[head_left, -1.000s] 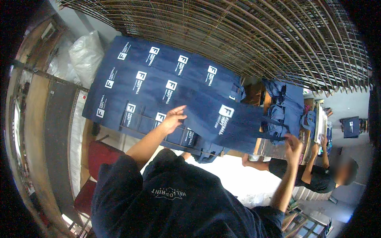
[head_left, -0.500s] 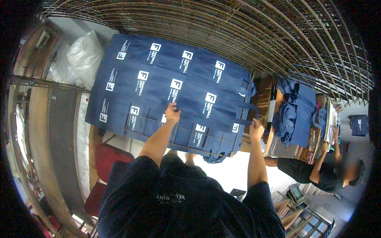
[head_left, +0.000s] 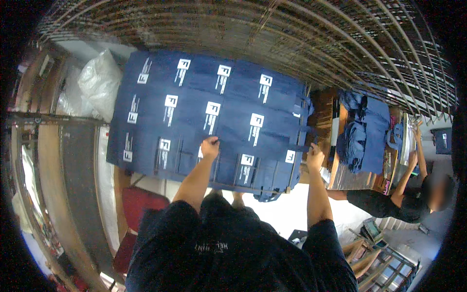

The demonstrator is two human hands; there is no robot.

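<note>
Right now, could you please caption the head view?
Printed navy tote bag lying flat between left hand and right hand.

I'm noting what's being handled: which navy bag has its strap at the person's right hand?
The navy bag at the middle row's right end; unlike the others, its strap reaches the right hand.

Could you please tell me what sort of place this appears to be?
Probably a textile-printing workshop: rows of navy bags with matching white prints, wire racks beyond them, and a navy pile on the right.
</note>
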